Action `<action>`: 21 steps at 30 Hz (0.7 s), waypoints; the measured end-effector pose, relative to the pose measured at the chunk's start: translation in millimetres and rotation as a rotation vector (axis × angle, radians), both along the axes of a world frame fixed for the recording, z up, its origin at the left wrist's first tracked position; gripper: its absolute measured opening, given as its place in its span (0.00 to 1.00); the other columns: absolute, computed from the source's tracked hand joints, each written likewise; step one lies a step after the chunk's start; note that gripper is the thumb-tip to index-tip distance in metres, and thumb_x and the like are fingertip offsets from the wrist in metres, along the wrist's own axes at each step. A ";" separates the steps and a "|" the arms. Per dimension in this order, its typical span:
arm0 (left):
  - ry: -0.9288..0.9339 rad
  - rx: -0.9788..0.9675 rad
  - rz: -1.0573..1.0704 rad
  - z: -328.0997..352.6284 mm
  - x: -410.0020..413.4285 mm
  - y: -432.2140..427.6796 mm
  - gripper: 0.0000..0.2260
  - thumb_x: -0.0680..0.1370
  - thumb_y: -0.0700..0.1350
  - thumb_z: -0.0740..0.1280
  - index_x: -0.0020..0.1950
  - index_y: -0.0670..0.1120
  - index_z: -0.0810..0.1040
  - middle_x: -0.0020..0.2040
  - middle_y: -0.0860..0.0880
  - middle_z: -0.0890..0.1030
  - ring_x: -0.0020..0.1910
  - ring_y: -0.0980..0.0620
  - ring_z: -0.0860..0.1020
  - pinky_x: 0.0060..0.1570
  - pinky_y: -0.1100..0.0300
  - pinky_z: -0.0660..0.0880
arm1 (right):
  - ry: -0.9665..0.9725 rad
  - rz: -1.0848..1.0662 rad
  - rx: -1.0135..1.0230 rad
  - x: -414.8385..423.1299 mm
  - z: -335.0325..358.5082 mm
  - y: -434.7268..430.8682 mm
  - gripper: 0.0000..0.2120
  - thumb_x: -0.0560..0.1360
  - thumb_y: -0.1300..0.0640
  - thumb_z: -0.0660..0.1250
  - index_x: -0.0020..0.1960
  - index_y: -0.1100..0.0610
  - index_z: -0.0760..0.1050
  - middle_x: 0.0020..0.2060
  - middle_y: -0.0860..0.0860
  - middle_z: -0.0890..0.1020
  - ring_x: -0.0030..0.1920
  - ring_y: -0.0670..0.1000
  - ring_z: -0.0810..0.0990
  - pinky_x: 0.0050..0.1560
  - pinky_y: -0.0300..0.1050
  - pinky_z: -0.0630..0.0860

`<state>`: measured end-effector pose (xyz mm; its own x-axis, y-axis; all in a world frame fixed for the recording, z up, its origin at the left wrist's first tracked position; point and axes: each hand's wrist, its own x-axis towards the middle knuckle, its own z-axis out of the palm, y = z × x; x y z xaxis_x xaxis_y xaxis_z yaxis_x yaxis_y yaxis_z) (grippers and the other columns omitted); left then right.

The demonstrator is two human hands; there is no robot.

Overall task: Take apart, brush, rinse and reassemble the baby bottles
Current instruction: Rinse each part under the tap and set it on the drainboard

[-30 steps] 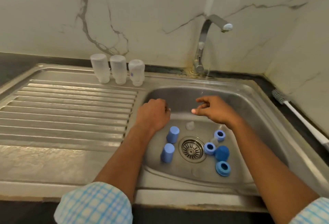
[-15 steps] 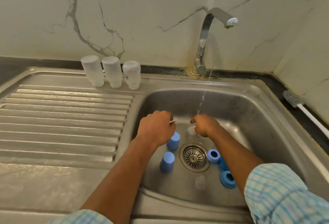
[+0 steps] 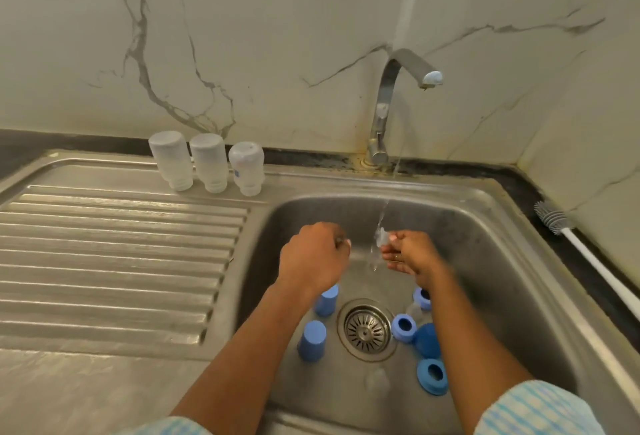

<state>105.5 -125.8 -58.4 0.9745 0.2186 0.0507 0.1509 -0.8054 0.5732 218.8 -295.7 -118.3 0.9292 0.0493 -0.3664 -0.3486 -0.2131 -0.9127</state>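
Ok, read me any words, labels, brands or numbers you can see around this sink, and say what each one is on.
No readable text in view.
Blue print on the rightmost upturned bottle: too blurred to read.
Blue caps, rings, tap, brush and the clear teat in the right hand: no markings visible.

L hand (image 3: 313, 254) is held back-up, fingers curled under in a fist; contents can't be seen. R hand (image 3: 410, 256) is turned palm-left, small clear part (image 3: 382, 237) pinched at fingertips (image 3: 393, 236). Both forearms (image 3: 249, 348) are extended fwd, bare.
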 end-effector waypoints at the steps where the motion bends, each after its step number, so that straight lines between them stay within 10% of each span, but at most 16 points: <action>1: -0.009 -0.093 0.022 0.0 10.3 -9.6 0.11 0.80 0.51 0.64 0.56 0.50 0.82 0.48 0.49 0.84 0.46 0.46 0.82 0.50 0.50 0.80 | 0.001 -0.024 0.084 -0.7 5.0 0.3 0.08 0.83 0.63 0.56 0.51 0.58 0.74 0.39 0.56 0.80 0.39 0.53 0.78 0.43 0.47 0.78; 5: 0.017 -0.370 0.094 -15.4 53.1 -46.8 0.13 0.78 0.47 0.65 0.61 0.45 0.79 0.55 0.44 0.83 0.54 0.43 0.81 0.55 0.48 0.79 | 0.015 -0.010 0.238 0.7 24.4 3.7 0.12 0.84 0.62 0.53 0.55 0.60 0.75 0.43 0.58 0.82 0.44 0.56 0.80 0.50 0.52 0.78; 11: 0.007 -0.993 0.233 -30.2 76.0 -49.1 0.13 0.84 0.45 0.60 0.65 0.42 0.77 0.51 0.44 0.82 0.47 0.49 0.80 0.32 0.61 0.77 | -0.006 0.075 0.228 3.0 42.1 4.1 0.12 0.84 0.59 0.54 0.55 0.57 0.77 0.45 0.56 0.83 0.45 0.55 0.82 0.53 0.54 0.79; 21: -0.115 -1.249 0.259 -32.1 79.0 -49.3 0.06 0.80 0.39 0.68 0.52 0.39 0.83 0.42 0.42 0.85 0.38 0.52 0.84 0.39 0.59 0.82 | -0.161 0.120 -0.036 3.5 52.0 7.4 0.11 0.84 0.58 0.56 0.53 0.55 0.78 0.44 0.56 0.86 0.44 0.55 0.85 0.51 0.54 0.81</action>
